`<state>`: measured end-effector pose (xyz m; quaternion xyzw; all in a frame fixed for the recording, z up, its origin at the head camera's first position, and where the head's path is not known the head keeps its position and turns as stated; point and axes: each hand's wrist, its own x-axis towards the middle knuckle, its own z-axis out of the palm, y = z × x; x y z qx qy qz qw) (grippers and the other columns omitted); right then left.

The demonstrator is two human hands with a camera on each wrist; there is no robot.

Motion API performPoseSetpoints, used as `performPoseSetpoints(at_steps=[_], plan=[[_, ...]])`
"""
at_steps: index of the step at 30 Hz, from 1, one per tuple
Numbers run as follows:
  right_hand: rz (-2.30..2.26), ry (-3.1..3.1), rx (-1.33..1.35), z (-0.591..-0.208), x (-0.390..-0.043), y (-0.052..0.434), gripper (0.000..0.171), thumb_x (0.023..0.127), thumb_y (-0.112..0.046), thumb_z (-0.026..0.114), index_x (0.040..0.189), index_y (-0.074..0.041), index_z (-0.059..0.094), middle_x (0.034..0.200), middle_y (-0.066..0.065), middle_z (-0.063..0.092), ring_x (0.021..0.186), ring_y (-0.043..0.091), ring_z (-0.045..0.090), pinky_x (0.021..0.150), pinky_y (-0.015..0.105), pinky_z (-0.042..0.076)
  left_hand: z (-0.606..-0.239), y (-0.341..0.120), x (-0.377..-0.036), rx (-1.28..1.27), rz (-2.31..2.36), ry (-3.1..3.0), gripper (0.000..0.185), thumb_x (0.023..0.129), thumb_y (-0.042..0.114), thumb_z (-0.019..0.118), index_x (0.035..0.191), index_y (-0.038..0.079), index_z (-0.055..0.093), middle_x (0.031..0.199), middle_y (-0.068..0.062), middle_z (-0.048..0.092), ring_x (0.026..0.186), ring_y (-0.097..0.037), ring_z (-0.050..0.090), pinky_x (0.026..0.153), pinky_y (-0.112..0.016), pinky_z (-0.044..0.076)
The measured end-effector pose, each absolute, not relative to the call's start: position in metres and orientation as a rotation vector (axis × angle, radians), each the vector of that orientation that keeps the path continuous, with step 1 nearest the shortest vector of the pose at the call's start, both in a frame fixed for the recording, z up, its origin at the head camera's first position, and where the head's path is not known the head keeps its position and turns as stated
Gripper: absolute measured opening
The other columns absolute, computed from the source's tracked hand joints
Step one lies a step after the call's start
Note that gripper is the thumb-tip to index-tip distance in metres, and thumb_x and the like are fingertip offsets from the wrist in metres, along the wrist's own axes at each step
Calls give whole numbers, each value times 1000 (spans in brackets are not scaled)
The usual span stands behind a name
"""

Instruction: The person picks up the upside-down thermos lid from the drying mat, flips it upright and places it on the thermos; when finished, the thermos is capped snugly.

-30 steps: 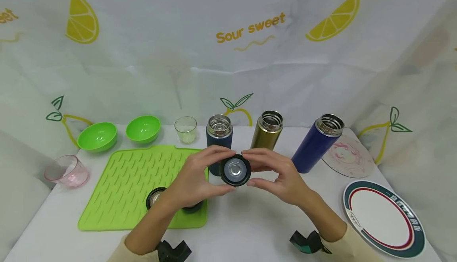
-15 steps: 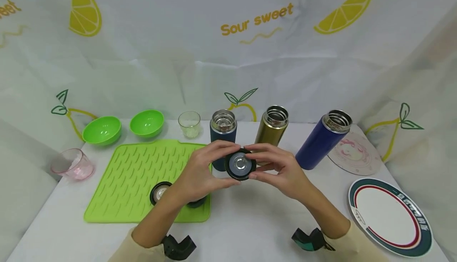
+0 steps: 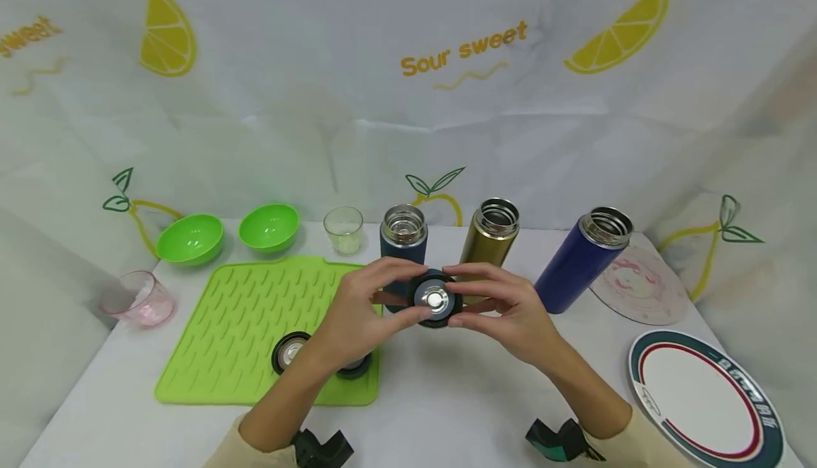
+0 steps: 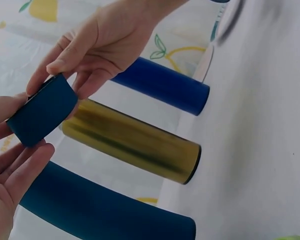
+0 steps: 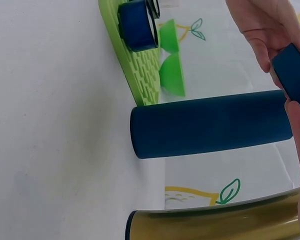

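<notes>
Between both hands, a dark teal bottle lid (image 3: 439,305) is held up over the table, its round underside turned to the head camera. My left hand (image 3: 367,306) grips its left side, the thumb lying over the underside. On the other side my right hand (image 3: 507,306) pinches the rim between fingers and thumb. The lid's smooth teal side (image 4: 44,111) shows in the left wrist view. Behind the hands stand three lidless bottles: a dark teal one (image 3: 403,235), a gold one (image 3: 488,241) and a blue one (image 3: 577,266).
A green drying mat (image 3: 236,333) bears a lid (image 3: 287,349) and another lid (image 3: 356,367), partly behind the left arm. Two green bowls (image 3: 191,240), a clear glass (image 3: 345,232) and a pink glass (image 3: 143,303) stand around it. At right lie a plate (image 3: 696,397) and a pink-patterned disc (image 3: 638,287).
The left thumb has moved from the lid's lower edge onto its underside, and the right fingers have shifted over the rim. The head view has shifted slightly.
</notes>
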<state>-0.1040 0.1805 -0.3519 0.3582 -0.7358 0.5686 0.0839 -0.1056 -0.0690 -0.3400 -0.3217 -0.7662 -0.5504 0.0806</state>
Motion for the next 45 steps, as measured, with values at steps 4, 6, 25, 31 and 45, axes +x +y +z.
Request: performPoseSetpoints(at_steps=[4, 6, 25, 31, 45], plan=[[1677, -2206, 1081, -352, -104, 174, 41, 79, 9, 80, 118, -3, 75, 133, -2, 66, 113, 5, 69, 79, 29, 64, -340, -73, -103, -832, -1662, -2317, 35, 86, 15, 83, 119, 10, 75, 115, -6, 75, 96, -16, 74, 71, -24, 64], [1660, -2200, 1093, -353, -105, 173, 41, 79, 10, 80, 118, -2, 75, 132, 2, 67, 112, 5, 69, 78, 29, 64, -339, -74, -103, -793, -1703, -2331, 33, 86, 15, 82, 118, 11, 75, 114, -6, 76, 96, -15, 74, 71, -25, 64], [1914, -2107, 1067, -352, -107, 179, 27, 84, 16, 71, 109, 6, 66, 131, -9, 70, 118, 8, 70, 85, 25, 62, -337, -69, -104, -921, -1802, -2145, 25, 77, -5, 84, 101, 4, 79, 107, -12, 74, 101, -18, 73, 79, -29, 65], [1903, -2157, 1071, -350, -108, 180, 41, 85, 14, 70, 125, 14, 63, 128, -14, 70, 112, 4, 71, 83, 26, 63, -338, -67, -103, -983, -1731, -2105, 24, 78, -5, 83, 101, 2, 79, 107, -13, 73, 99, -19, 74, 83, -29, 64], [1818, -2061, 1209, -346, -108, 179, 44, 80, 15, 74, 123, 5, 71, 131, -9, 71, 118, 7, 70, 84, 26, 63, -334, -66, -101, -813, -1789, -2337, 31, 83, 17, 85, 113, 12, 76, 123, -3, 67, 110, -19, 70, 86, -25, 62]])
